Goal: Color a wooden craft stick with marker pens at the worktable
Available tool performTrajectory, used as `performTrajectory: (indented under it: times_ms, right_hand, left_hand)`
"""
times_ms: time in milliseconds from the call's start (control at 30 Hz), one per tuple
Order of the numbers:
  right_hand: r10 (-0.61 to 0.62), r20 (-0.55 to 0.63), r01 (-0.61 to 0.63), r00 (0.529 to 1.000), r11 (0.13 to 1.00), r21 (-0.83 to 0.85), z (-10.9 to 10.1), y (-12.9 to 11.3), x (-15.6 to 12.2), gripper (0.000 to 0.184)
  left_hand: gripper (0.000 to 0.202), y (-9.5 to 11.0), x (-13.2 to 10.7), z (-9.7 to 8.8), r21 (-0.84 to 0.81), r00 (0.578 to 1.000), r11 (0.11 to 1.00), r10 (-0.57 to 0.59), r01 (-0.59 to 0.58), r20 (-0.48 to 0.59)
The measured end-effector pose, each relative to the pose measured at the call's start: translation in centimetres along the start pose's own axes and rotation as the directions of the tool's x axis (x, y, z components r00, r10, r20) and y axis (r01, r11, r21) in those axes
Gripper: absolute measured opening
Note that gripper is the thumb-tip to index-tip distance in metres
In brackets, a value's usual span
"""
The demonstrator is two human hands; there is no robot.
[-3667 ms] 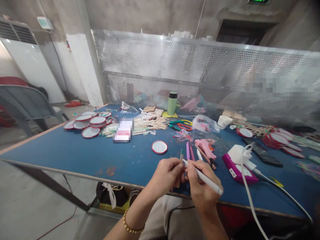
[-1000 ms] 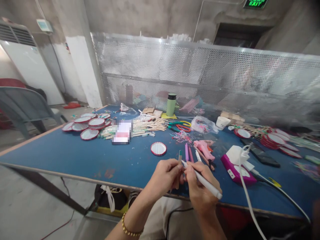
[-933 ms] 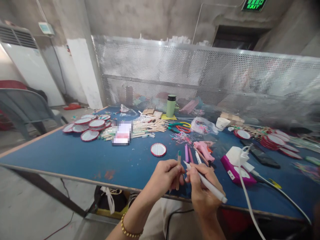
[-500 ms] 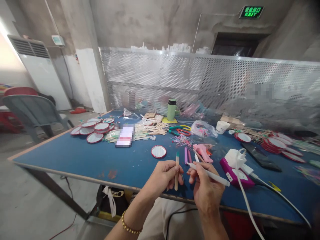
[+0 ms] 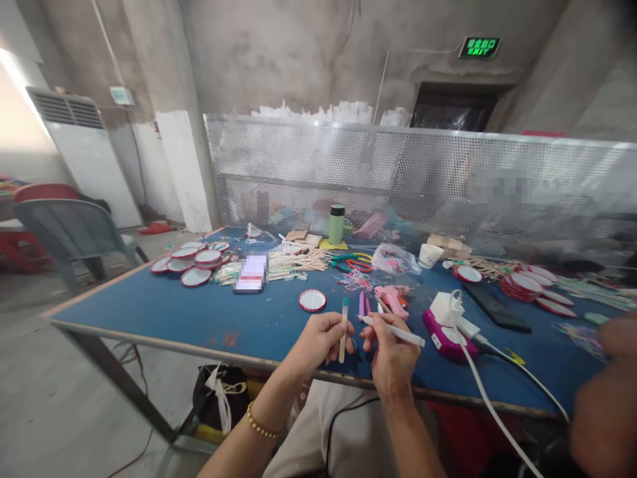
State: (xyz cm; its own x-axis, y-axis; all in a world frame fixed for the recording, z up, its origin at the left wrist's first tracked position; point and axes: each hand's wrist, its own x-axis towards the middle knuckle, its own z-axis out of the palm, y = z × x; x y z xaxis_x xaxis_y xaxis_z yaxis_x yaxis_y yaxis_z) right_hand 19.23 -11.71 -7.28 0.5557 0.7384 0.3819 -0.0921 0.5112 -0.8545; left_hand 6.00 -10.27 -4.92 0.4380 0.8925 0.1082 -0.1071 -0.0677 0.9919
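My left hand [image 5: 318, 337] pinches a thin wooden stick [image 5: 343, 330] with a green tip, held upright over the near edge of the blue table [image 5: 164, 312]. My right hand [image 5: 393, 348] grips a white marker pen [image 5: 393, 330], its tip pointing left toward the stick, a short gap between them. Just beyond my hands lie purple and pink pens [image 5: 362, 304], a pink glue gun [image 5: 389, 299] and a small round red-rimmed mirror [image 5: 312, 300].
Several red-rimmed mirrors [image 5: 195, 257] lie at far left and more [image 5: 522, 287] at far right. Wooden sticks [image 5: 293, 260], scissors [image 5: 351, 261], a green bottle [image 5: 336, 224], a white cup [image 5: 427, 255] and a purple box with white charger cable [image 5: 448, 325] are around. A perforated metal screen [image 5: 398, 179] backs the table. A blurred brown shape [image 5: 604, 405] intrudes at lower right.
The marker tip has pulled away from the stick, which now stands upright and apart. The view has tilted up and back, showing more of the wall and the exit sign.
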Motion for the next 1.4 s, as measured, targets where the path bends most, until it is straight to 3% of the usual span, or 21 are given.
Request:
performTrajectory:
  times_ms: [467,1400]
  right_hand:
    - [-0.018,0.015,0.018,1.0,1.0,-0.002,0.4,-0.86,0.02,0.034]
    - [0.003,0.06,-0.002,0.998,1.0,-0.024,0.35,-0.49,0.01,0.026]
  left_hand:
    - [0.044,0.1,-0.06,-0.06,0.0,1.0,1.0,-0.003,0.003,-0.016]
    - [0.045,-0.35,0.22,-0.19,0.007,0.999,1.0,0.011,-0.01,-0.043]
